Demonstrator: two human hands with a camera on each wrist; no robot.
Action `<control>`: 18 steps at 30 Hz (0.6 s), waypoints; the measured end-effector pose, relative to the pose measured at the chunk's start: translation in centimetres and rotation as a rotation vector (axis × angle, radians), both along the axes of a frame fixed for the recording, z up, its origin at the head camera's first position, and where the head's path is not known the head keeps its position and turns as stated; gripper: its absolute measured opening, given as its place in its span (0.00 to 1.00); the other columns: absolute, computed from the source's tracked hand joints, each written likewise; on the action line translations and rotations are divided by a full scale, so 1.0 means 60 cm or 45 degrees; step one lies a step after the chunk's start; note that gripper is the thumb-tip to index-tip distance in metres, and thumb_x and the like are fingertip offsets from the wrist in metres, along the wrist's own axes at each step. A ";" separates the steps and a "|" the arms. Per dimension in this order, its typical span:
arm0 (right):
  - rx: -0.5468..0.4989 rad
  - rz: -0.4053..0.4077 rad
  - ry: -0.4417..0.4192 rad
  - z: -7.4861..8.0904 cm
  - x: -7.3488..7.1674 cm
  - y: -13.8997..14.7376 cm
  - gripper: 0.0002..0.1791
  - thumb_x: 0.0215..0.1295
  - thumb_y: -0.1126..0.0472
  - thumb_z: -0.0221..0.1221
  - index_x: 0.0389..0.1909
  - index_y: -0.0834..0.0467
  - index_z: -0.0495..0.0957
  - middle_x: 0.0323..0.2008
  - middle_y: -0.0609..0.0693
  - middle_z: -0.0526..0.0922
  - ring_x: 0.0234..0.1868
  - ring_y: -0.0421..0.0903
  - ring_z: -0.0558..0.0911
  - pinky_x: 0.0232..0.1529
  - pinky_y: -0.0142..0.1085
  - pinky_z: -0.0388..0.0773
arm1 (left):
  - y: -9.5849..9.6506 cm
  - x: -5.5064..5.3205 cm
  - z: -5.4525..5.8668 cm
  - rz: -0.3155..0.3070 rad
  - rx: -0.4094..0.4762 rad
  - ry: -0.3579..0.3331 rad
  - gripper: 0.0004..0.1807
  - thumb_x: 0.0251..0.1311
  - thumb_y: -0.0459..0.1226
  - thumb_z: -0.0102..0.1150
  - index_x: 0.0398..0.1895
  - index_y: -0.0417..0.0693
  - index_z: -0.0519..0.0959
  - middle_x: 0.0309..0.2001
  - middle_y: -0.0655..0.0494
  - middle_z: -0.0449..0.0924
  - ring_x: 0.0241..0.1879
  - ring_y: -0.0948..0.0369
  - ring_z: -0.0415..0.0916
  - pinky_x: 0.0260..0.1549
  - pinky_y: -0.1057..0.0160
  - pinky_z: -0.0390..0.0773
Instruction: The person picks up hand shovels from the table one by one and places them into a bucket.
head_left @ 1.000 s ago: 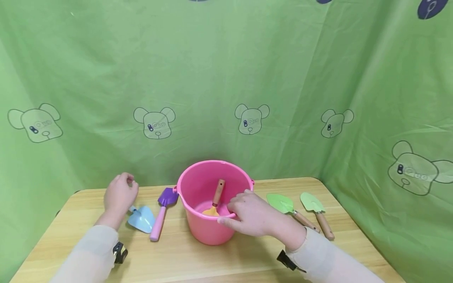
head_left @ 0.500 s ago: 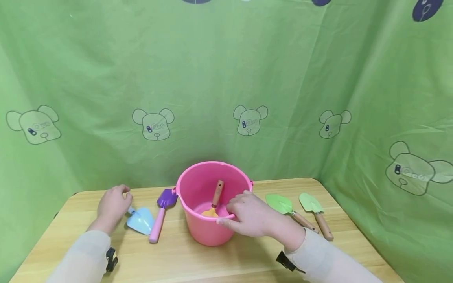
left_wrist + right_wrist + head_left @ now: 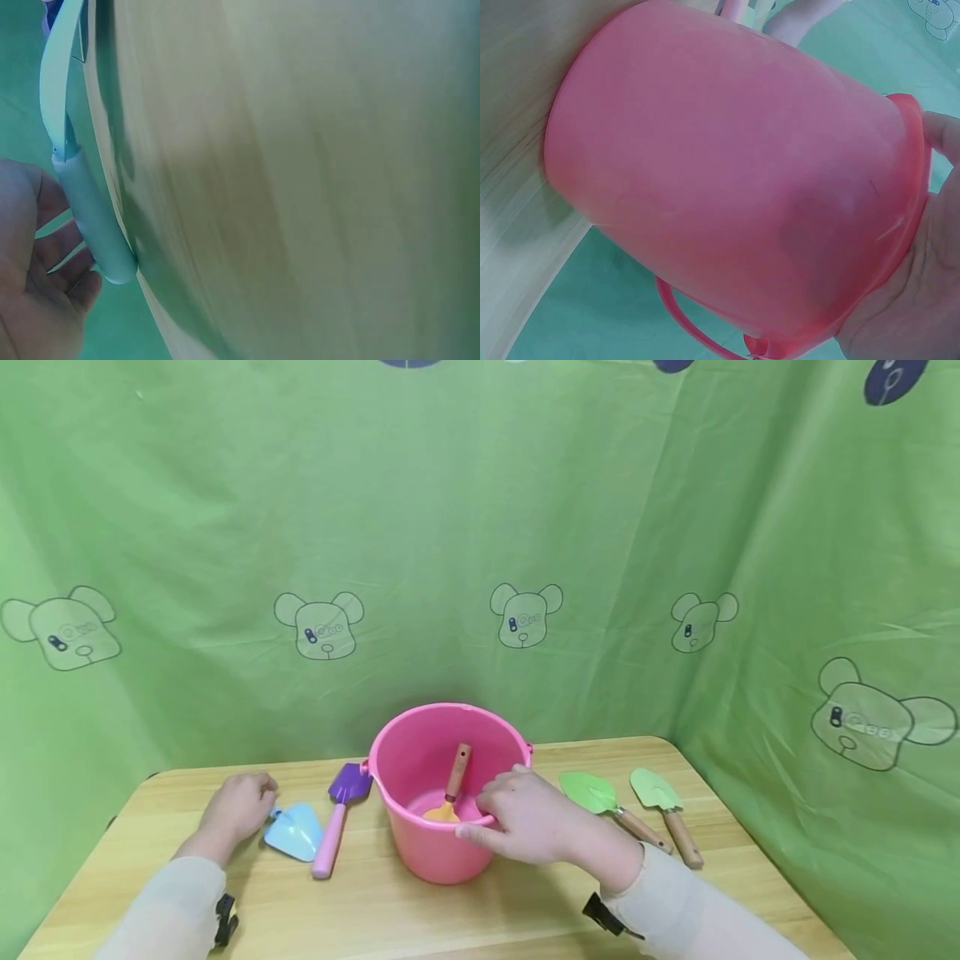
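My left hand (image 3: 234,810) is low over the table's left side, at the handle of a light blue toy trowel (image 3: 296,832). In the left wrist view, loosely bent fingers lie beside the blue handle (image 3: 94,217); gaps show between them, and firm contact cannot be made out. My right hand (image 3: 528,814) grips the near right rim of a pink bucket (image 3: 427,847), thumb outside and fingers hidden over the inside. The bucket stands upright. Inside leans a trowel with a wooden handle (image 3: 458,772) and a yellow blade.
A purple trowel with a pink handle (image 3: 330,842) lies between the blue trowel and the bucket. Right of the bucket lie a bright green trowel (image 3: 588,792) and a pale green trowel (image 3: 656,789), both wooden-handled. Green curtain (image 3: 420,527) hangs behind the wooden table (image 3: 360,927).
My left hand has come down toward the table, to the blue trowel's handle. The right hand keeps its grip on the bucket rim, and the view has shifted slightly.
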State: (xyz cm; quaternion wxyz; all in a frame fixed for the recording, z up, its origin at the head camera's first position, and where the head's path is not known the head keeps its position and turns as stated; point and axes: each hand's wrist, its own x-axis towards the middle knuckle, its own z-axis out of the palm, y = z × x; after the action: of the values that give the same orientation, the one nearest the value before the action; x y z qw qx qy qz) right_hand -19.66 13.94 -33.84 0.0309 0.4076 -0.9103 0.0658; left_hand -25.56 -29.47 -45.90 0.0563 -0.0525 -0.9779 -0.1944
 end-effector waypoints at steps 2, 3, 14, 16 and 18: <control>0.000 -0.001 0.000 0.001 0.001 0.000 0.27 0.72 0.31 0.44 0.20 0.45 0.70 0.22 0.35 0.68 0.32 0.37 0.72 0.49 0.42 0.68 | -0.003 0.000 -0.004 -0.018 -0.010 -0.009 0.15 0.69 0.34 0.46 0.46 0.33 0.80 0.46 0.33 0.81 0.51 0.32 0.73 0.53 0.34 0.69; -0.001 -0.001 0.000 0.001 0.001 0.000 0.27 0.72 0.31 0.44 0.20 0.45 0.70 0.22 0.35 0.68 0.31 0.37 0.72 0.49 0.42 0.68 | -0.005 0.000 -0.006 -0.024 -0.012 -0.012 0.15 0.69 0.34 0.46 0.45 0.33 0.81 0.47 0.33 0.80 0.53 0.32 0.72 0.54 0.33 0.68; 0.001 -0.002 0.000 -0.001 0.000 -0.001 0.28 0.72 0.30 0.43 0.20 0.44 0.69 0.22 0.35 0.68 0.31 0.37 0.71 0.48 0.42 0.68 | -0.019 0.013 -0.003 -0.103 -0.004 0.010 0.13 0.48 0.23 0.57 0.39 0.36 0.82 0.44 0.34 0.81 0.51 0.32 0.72 0.54 0.32 0.68; 0.001 -0.004 -0.002 -0.001 0.000 -0.001 0.28 0.72 0.30 0.43 0.20 0.44 0.70 0.22 0.35 0.69 0.32 0.37 0.72 0.49 0.42 0.68 | -0.022 0.014 -0.004 -0.114 -0.011 0.007 0.14 0.45 0.22 0.58 0.38 0.37 0.82 0.45 0.34 0.80 0.52 0.32 0.72 0.55 0.32 0.67; 0.002 -0.007 -0.004 -0.001 0.001 -0.001 0.28 0.72 0.30 0.44 0.20 0.44 0.70 0.22 0.35 0.69 0.32 0.37 0.72 0.49 0.42 0.68 | -0.025 0.014 -0.005 -0.125 -0.022 0.006 0.15 0.44 0.22 0.58 0.38 0.37 0.82 0.45 0.34 0.81 0.52 0.32 0.72 0.55 0.32 0.67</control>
State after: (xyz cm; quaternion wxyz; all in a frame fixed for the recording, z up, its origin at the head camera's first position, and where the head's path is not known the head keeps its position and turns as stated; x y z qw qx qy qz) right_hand -19.60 13.89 -33.90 0.0292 0.4049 -0.9115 0.0658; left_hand -24.69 -30.97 -46.23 0.0486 -0.1013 -0.9757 -0.1882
